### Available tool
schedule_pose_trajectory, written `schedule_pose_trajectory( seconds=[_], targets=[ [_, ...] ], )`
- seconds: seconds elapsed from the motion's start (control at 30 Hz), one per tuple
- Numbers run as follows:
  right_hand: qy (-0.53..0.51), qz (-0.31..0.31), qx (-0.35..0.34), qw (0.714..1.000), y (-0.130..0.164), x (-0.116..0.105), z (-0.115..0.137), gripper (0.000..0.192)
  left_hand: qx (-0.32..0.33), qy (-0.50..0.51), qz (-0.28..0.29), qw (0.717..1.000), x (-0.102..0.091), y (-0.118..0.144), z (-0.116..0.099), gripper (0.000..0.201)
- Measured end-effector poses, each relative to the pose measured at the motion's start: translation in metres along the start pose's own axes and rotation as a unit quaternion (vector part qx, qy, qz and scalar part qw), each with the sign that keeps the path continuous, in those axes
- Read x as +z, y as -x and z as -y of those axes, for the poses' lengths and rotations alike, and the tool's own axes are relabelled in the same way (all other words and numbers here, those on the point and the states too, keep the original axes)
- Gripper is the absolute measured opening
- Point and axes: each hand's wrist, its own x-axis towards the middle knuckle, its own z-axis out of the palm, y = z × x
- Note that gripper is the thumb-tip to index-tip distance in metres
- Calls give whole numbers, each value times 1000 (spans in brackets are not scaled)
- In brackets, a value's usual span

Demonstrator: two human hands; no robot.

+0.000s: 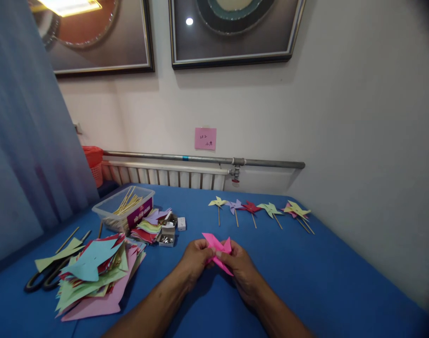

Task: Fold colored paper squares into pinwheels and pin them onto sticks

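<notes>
A bright pink paper pinwheel (219,249) is held between both hands above the blue table, with its folded blades sticking out. My left hand (197,257) grips its left side, thumb pressed near the centre. On the other side my right hand (239,265) pinches it, its thumb also close to the middle. The fingers behind the paper are largely hidden, and no stick shows on this pinwheel. Beyond the hands lie several finished pinwheels on sticks, among them a red one (251,207) and a pale green one (269,209).
At left, a stack of cut coloured paper (94,277) lies by black-handled scissors (48,277). Behind it stand a clear plastic box (106,206) of wooden sticks and small boxes of metal fasteners (167,238). A radiator (165,173) and pipe run along the wall.
</notes>
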Motion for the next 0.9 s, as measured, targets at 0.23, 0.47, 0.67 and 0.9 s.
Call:
schedule_pose_trajectory(
  seconds=[0.23,0.47,0.67,0.9],
  targets=[
    [-5,14,5,1000,-3,-2,0,37,-26,58,15,998,-4,2,-1,28],
    [55,-50,-7,997,-12,-12,-16,31,-30,6,4,1000,-5,0,2,35],
    [44,-59,-29,997,-17,-17,-21,30,-30,1,-11,999,-4,0,0,32],
    [71,-35,-30,996,-19,-18,-23,38,-4,-44,-8,999,-6,-2,2,30]
  ],
)
